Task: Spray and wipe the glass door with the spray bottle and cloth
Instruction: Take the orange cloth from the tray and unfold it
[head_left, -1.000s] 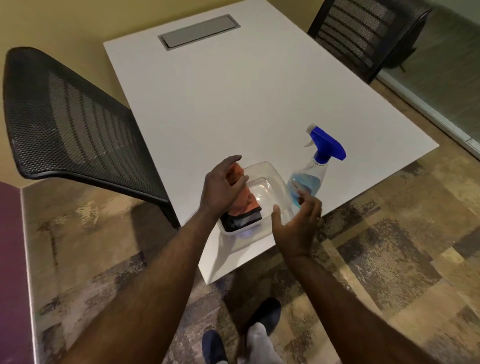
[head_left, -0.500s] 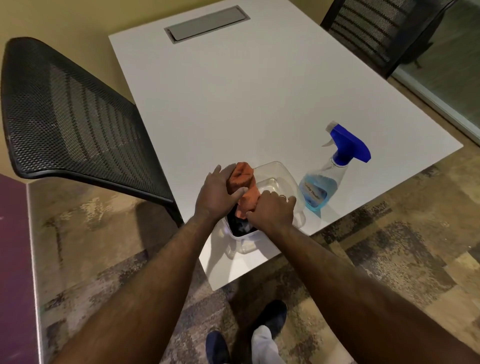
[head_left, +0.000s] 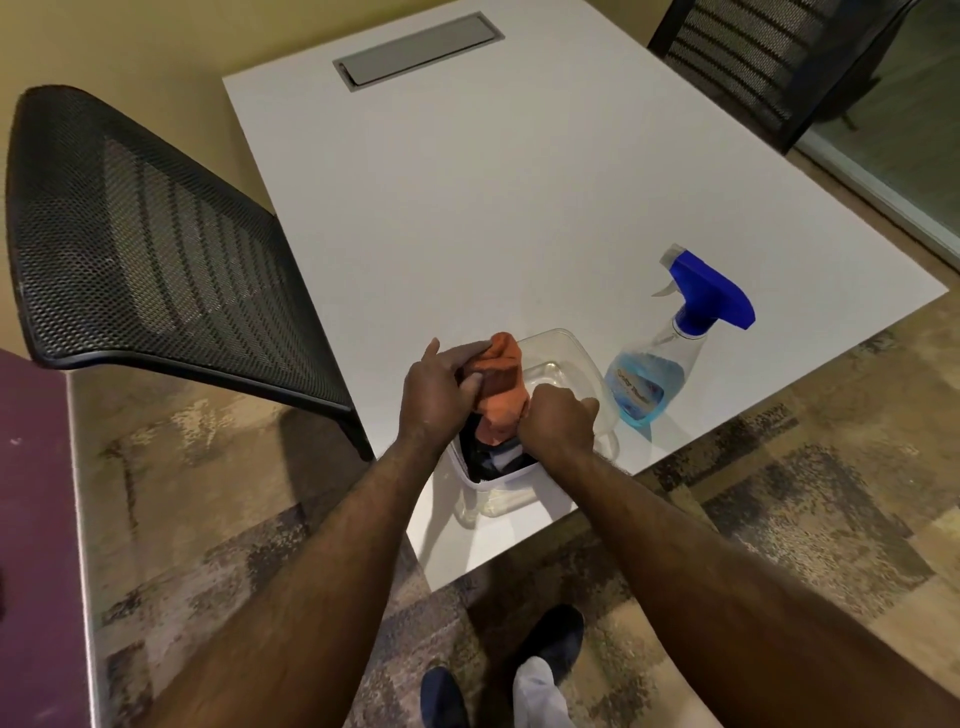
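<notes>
Both hands, left (head_left: 439, 397) and right (head_left: 558, 423), grip the cloth (head_left: 498, 387) over the tub (head_left: 563, 358); bottle (head_left: 670, 353) beside the tub untouched, spraying and wiping remain.

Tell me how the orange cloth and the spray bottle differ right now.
The soft orange cloth is bunched in the grip of both the left hand and right hand, over the clear plastic tub; the clear spray bottle with blue trigger head stands upright, untouched. The cloth is opaque; the bottle shows blue liquid. Both are at the white table's near corner.
</notes>
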